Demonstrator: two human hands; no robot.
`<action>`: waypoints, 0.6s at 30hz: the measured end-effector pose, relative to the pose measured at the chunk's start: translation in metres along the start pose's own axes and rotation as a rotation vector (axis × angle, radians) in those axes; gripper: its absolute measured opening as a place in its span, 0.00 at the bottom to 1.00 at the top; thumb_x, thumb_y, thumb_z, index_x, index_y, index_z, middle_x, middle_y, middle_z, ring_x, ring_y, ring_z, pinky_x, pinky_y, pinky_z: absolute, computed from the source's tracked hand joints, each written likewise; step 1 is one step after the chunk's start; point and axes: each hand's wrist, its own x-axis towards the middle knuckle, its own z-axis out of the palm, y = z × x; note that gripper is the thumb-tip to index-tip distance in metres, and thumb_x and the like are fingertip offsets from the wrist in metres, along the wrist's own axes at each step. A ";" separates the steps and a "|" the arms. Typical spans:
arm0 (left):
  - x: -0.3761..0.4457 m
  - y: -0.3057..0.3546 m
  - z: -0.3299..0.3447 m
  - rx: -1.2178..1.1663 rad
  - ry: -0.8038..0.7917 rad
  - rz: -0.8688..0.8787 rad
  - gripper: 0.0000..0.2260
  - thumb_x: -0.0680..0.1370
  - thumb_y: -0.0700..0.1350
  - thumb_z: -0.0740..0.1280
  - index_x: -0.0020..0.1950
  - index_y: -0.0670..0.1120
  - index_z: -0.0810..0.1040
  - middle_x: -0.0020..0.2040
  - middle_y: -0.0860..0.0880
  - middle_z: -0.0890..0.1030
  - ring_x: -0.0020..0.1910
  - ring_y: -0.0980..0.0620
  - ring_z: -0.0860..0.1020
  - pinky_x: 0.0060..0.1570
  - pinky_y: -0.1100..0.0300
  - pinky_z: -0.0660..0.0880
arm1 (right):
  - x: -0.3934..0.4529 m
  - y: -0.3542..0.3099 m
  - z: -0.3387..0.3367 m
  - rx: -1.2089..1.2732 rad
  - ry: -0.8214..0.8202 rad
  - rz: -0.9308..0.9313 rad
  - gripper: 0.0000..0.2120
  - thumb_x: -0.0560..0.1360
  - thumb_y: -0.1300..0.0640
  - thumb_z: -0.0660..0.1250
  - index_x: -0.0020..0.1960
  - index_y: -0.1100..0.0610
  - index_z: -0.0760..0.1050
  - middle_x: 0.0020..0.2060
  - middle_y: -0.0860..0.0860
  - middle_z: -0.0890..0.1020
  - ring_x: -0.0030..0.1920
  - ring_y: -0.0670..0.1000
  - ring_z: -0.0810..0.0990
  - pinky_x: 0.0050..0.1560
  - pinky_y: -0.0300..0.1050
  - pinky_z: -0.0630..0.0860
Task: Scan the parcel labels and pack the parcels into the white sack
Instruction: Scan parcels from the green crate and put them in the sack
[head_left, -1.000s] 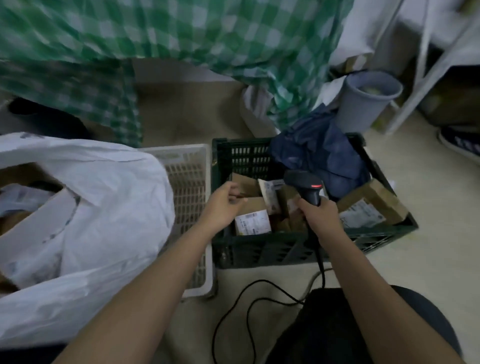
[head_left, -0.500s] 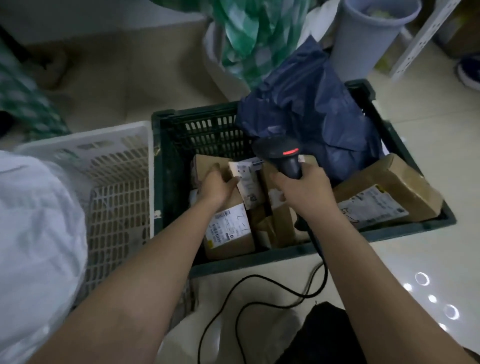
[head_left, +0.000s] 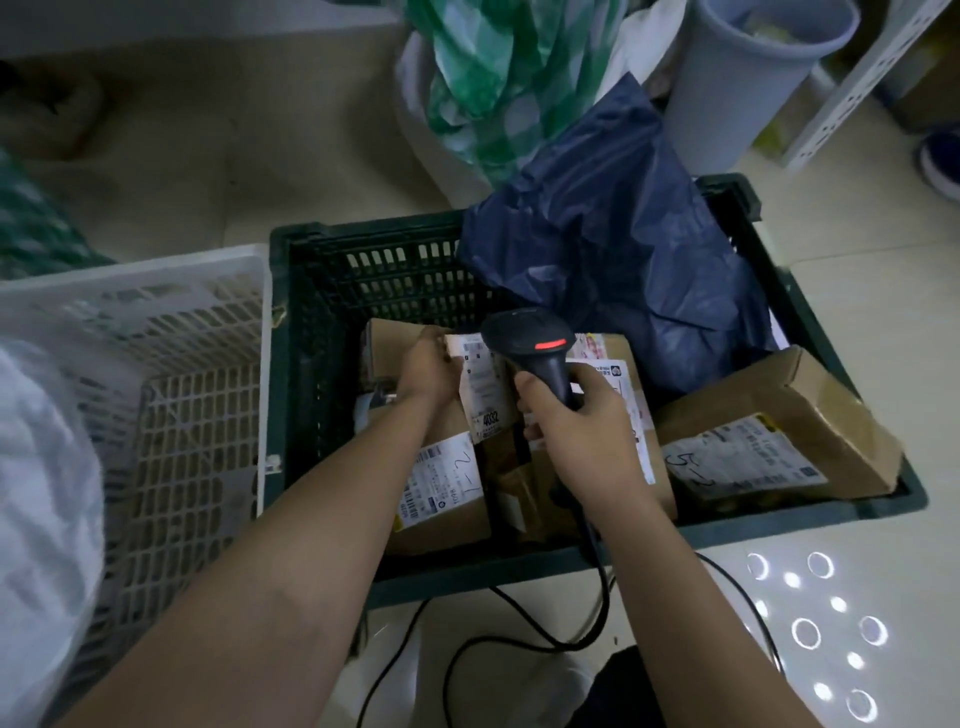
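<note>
Since half a second ago the left hand (head_left: 428, 371) has slid up the small parcel (head_left: 480, 384) so that its fingers now pinch the upper left edge beside the label, while the view has closed in on the crate; the scanner has barely shifted. That small parcel stands tilted among the other boxes inside the dark green crate (head_left: 519, 566), its white label turned up and toward the scanner (head_left: 535, 348), which is presumably why the hand holds it by the edge rather than across the face: the barcode stays uncovered. The right hand (head_left: 582, 436) has its fingers wrapped round the scanner's handle, the head aimed down at the label with its red light lit, so a reading seems to be under way or about to be. Just below, a brown box with a handwritten label (head_left: 447, 493) lies flat against the crate's near wall, and another labelled box (head_left: 769, 447) leans on the right rim, both apparently waiting their turn. A dark blue plastic bag (head_left: 613, 244) is slumped over the far right corner of the crate. The scanner's black cable (head_left: 602, 587) trails over the near rim onto the floor. To the left stands a white lattice basket (head_left: 171, 395), and at the far left edge the white sack (head_left: 36, 499) bulges into view, close enough to drop a scanned parcel into. A grey bin (head_left: 748, 73) stands beyond the crate.
</note>
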 end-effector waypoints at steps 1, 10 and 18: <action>-0.001 0.003 -0.002 -0.010 0.017 -0.009 0.15 0.77 0.37 0.65 0.63 0.39 0.73 0.55 0.40 0.81 0.56 0.43 0.78 0.51 0.60 0.71 | 0.001 0.001 0.002 0.007 -0.006 -0.008 0.07 0.74 0.48 0.70 0.45 0.51 0.76 0.39 0.53 0.83 0.42 0.54 0.82 0.46 0.54 0.79; -0.061 0.019 -0.086 -0.324 0.066 0.085 0.22 0.78 0.36 0.65 0.70 0.52 0.68 0.48 0.50 0.77 0.48 0.51 0.79 0.47 0.59 0.77 | -0.022 -0.025 0.019 0.192 -0.069 -0.064 0.04 0.76 0.47 0.68 0.45 0.47 0.77 0.42 0.49 0.84 0.41 0.46 0.82 0.45 0.44 0.78; -0.167 0.000 -0.169 -0.585 0.105 0.061 0.13 0.79 0.33 0.61 0.59 0.48 0.69 0.55 0.46 0.76 0.55 0.48 0.78 0.40 0.63 0.79 | -0.095 -0.033 0.038 0.221 -0.042 -0.145 0.15 0.80 0.46 0.62 0.65 0.47 0.70 0.57 0.45 0.79 0.55 0.45 0.76 0.50 0.26 0.71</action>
